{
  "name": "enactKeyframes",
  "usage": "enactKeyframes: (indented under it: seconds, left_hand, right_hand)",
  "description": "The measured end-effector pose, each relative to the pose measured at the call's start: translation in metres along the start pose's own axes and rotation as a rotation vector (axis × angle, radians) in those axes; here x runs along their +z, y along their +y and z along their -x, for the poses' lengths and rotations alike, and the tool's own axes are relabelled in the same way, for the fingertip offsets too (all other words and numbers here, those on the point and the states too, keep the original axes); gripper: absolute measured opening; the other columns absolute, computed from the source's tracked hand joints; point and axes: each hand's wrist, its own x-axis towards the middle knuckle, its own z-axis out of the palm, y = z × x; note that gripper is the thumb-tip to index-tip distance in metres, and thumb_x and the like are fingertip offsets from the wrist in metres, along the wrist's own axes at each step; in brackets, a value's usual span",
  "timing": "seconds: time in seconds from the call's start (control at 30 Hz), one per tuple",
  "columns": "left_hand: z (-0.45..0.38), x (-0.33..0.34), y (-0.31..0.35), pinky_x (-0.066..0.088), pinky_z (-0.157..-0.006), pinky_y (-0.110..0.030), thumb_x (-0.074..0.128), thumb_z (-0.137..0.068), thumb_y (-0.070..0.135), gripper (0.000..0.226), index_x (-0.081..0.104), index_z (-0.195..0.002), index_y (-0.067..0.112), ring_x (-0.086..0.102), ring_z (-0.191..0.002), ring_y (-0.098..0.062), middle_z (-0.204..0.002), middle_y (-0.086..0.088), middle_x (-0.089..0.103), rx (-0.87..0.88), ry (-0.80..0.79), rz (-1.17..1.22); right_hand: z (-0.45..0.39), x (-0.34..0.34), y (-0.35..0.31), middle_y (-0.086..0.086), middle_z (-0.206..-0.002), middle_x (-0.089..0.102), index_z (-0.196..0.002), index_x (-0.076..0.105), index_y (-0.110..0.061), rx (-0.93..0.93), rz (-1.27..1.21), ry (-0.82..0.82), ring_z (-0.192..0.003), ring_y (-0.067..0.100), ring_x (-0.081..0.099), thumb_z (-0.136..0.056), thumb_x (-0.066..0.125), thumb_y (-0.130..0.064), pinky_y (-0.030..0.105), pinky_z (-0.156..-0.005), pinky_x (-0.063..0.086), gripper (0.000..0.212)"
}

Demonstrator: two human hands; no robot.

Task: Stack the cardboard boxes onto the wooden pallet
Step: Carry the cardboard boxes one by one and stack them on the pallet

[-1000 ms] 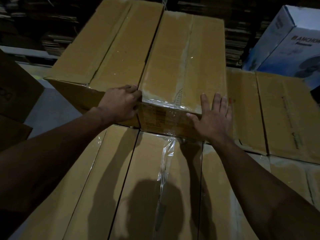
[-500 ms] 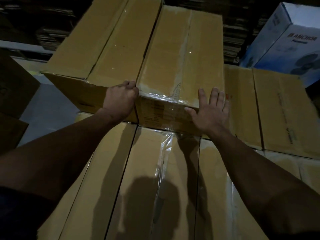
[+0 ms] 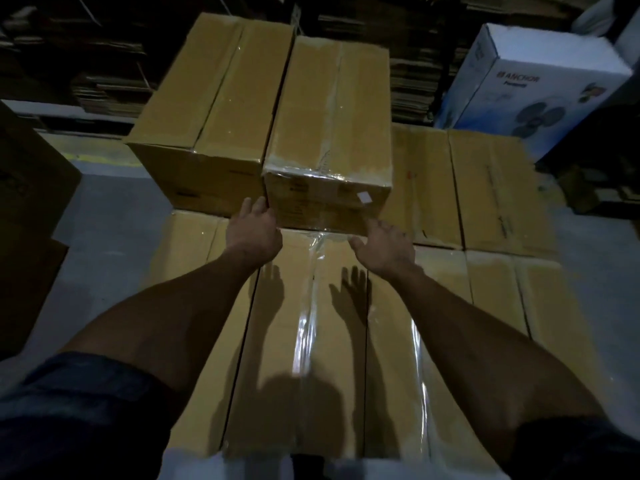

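Note:
A taped brown cardboard box (image 3: 332, 126) lies on the second layer of the stack, tight against another brown box (image 3: 214, 109) on its left. My left hand (image 3: 252, 233) touches its near left corner with straight fingers. My right hand (image 3: 384, 247) hovers at its near right bottom corner, fingers relaxed and spread, holding nothing. Below them a lower layer of brown boxes (image 3: 304, 341) runs toward me and off to the right (image 3: 485, 188). No wooden pallet shows; the boxes hide whatever is beneath them.
A white and blue fan carton (image 3: 540, 88) stands at the back right. Stacks of flattened cardboard (image 3: 415, 64) fill the dark background. Darker brown boxes (image 3: 27, 209) stand at the left across a strip of grey floor (image 3: 110, 237).
Both hands have slid down off the top box's upper edge to its lower near corners. The view has pulled back, so the box sits farther away.

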Motion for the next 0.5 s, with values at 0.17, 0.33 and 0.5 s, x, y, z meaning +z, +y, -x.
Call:
enactKeyframes:
  seconds: [0.17,0.33,0.5]
  left_hand:
    - [0.123,0.006,0.011,0.036,-0.11,-0.044,0.045,-0.098,0.034,0.05,0.044,-0.141,0.009,0.027,-0.144,-0.03,-0.152,-0.012,0.039,0.083,0.002,0.076]
    - [0.267,0.02,0.029,0.031,-0.112,-0.042,0.045,-0.1,0.035,0.052,0.041,-0.146,0.012,0.027,-0.144,-0.029,-0.154,-0.009,0.038,0.174,0.011,0.11]
    - [0.388,0.023,0.052,0.03,-0.112,-0.039,0.045,-0.1,0.033,0.05,0.043,-0.145,0.011,0.031,-0.142,-0.029,-0.152,-0.009,0.042,0.311,-0.018,0.151]
  right_hand:
    - [0.136,0.019,0.003,0.013,-0.147,0.049,-0.147,0.042,-0.015,0.069,-0.115,0.025,-0.134,0.033,0.044,-0.099,0.042,-0.056,0.045,-0.109,0.037,0.064]
    - [0.289,0.044,0.001,0.012,-0.147,0.05,-0.147,0.043,-0.014,0.161,-0.176,0.091,-0.134,0.032,0.044,-0.099,0.042,-0.055,0.042,-0.107,0.037,0.063]
    - [0.434,0.071,0.01,0.011,-0.15,0.047,-0.15,0.041,-0.015,0.311,-0.308,0.08,-0.136,0.031,0.042,-0.099,0.044,-0.054,0.042,-0.107,0.037,0.064]
